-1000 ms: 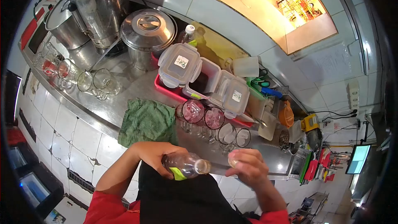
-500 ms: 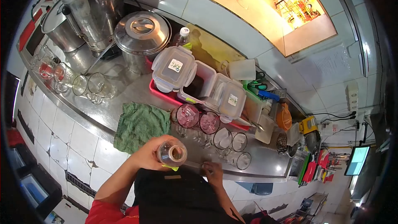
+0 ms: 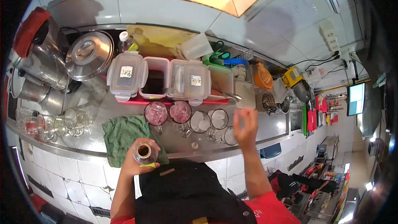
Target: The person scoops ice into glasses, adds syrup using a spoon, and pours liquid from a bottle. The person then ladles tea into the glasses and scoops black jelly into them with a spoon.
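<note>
My left hand [image 3: 133, 161] is wrapped round an uncapped clear bottle [image 3: 146, 151] with a yellow-green label, its open mouth facing up at me. My right hand [image 3: 245, 128] is raised over the right part of the counter, close to the glass mugs; motion smears its fingers. A small pale cap [image 3: 195, 145] lies on the steel in front of the mugs. Two mugs hold pinkish ice, one a pink-filled mug [image 3: 156, 113] and beside it another pink-filled mug [image 3: 180, 112]. To their right stand mugs of clear ice, among them an ice-filled mug [image 3: 200, 122].
A green cloth [image 3: 124, 130] lies left of the mugs. Behind them, lidded plastic containers [image 3: 126, 74] sit in a red tray. Several glass mugs [image 3: 59, 125] and a lidded steel pot [image 3: 88, 56] stand on the left. Tongs [image 3: 230, 95] rest at right. Another person [image 3: 290, 184] is visible at far right.
My right hand has moved from the counter's front edge up and to the right. The small cap now shows on the counter. The view has turned rightward; the bottle stays in my left hand.
</note>
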A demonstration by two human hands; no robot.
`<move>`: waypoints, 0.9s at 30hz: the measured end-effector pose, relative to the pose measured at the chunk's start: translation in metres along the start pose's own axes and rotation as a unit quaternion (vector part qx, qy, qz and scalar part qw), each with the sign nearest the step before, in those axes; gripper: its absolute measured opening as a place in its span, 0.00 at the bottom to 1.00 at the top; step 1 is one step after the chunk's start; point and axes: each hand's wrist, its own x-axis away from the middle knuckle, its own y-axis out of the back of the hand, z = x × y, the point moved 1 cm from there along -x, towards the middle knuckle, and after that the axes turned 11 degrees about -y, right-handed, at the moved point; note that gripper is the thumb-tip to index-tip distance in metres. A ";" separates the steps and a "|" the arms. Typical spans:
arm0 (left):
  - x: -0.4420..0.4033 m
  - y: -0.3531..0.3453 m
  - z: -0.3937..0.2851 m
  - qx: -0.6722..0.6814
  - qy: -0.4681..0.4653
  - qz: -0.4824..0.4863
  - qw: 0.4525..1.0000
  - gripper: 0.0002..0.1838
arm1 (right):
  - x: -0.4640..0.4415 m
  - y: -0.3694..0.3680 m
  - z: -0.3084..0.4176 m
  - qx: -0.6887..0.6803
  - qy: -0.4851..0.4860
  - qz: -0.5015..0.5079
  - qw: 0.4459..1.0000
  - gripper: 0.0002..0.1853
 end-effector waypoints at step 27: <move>-0.002 0.029 0.022 -0.016 -0.054 0.063 0.996 0.38 | -0.095 -0.103 -0.093 -0.300 -0.422 0.134 0.845 0.14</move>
